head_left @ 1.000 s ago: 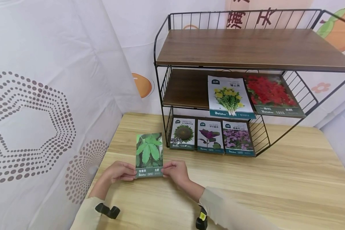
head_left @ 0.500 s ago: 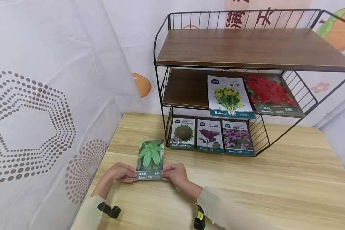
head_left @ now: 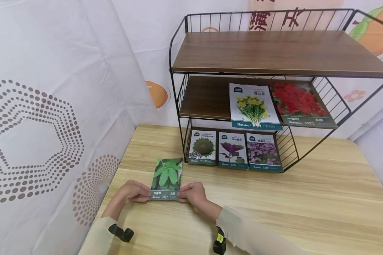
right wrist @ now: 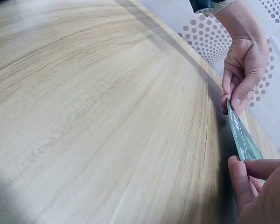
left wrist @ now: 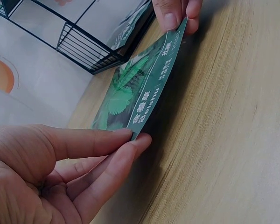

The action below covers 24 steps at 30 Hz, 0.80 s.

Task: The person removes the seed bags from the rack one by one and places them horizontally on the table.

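A green seed packet with a fern-like leaf picture is held between both hands in front of the shelf's left end. My left hand pinches its lower left corner between thumb and fingers. At the lower right corner my right hand pinches it the same way. The left wrist view shows the packet tilted, its near edge raised off the wooden table with a shadow beneath. In the right wrist view the packet appears nearly edge-on between the two hands.
A black wire rack with brown boards stands behind. Its middle board bears a yellow-flower packet and a red-flower packet. On the bottom level lie a sunflower packet, a purple-leaf packet and a purple-flower packet.
The green packet's top edge has come down toward me, so it looks flatter and lower. Both hands have shifted slightly and keep their pinch on its lower corners.
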### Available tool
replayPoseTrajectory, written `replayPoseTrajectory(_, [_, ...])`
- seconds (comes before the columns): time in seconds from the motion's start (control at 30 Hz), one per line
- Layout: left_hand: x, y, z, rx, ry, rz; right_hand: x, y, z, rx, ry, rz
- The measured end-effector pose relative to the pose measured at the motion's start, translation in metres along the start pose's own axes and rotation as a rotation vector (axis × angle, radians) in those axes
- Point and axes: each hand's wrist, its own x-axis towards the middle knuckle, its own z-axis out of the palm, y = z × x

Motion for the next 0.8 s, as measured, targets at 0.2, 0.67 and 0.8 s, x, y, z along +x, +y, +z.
replayPoseTrajectory(0.2, [-0.0001,0.0020,-0.0002,0.054,0.010,-0.021,-0.0025,-0.0034,0.0009,-0.018,-0.009,0.029])
replayPoseTrajectory(0.67, [0.0009,0.0020,-0.0023,0.114,0.030,-0.033,-0.0012,0.0017,0.0013,-0.048,-0.026,0.054])
replayPoseTrajectory(0.8, [0.0002,0.0026,-0.0027,0.151,0.041,-0.030,-0.0016,0.0021,0.0024,-0.044,-0.022,0.056])
